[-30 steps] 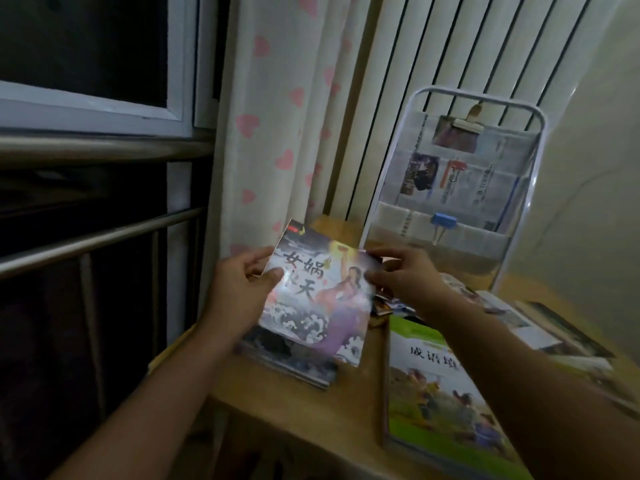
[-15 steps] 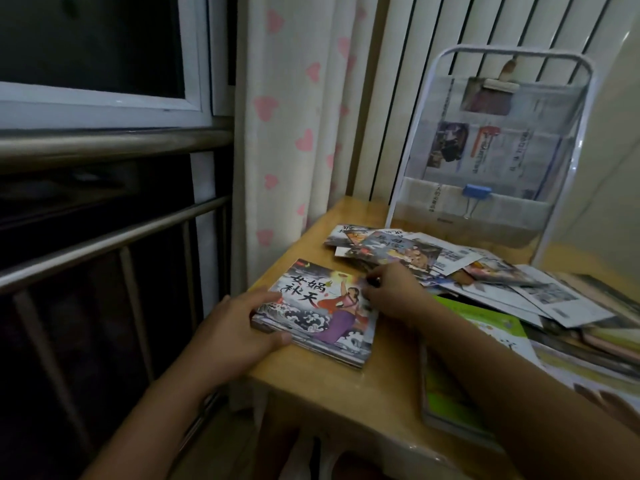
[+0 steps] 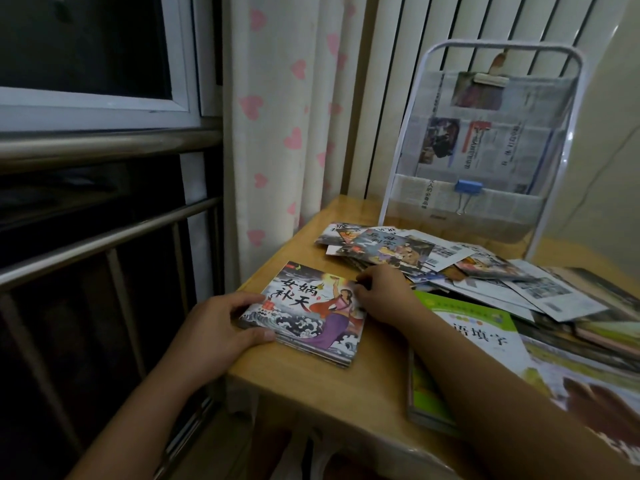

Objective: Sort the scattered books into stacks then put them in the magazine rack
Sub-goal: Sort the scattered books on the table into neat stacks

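A small stack of thin picture books (image 3: 304,317) lies on the near left corner of the wooden table (image 3: 311,393); its top cover shows a purple-robed figure above waves. My left hand (image 3: 221,327) grips the stack's left edge, thumb on the cover. My right hand (image 3: 384,296) rests on its right edge. Behind it lies a scattered pile of thin books and leaflets (image 3: 415,254). A large green-covered book (image 3: 478,337) lies under my right forearm. The white wire magazine rack (image 3: 485,140), lined with newspaper, stands upright at the back of the table.
A curtain with pink hearts (image 3: 284,116) hangs left of the table. Metal window rails (image 3: 104,237) run along the left. More large books (image 3: 588,323) lie at the right edge. A blue binder clip (image 3: 467,190) hangs on the rack's lower pocket.
The picture book, held up in both hands a second ago, has come down onto the stack on the table. Both hands now rest at the stack's edges.
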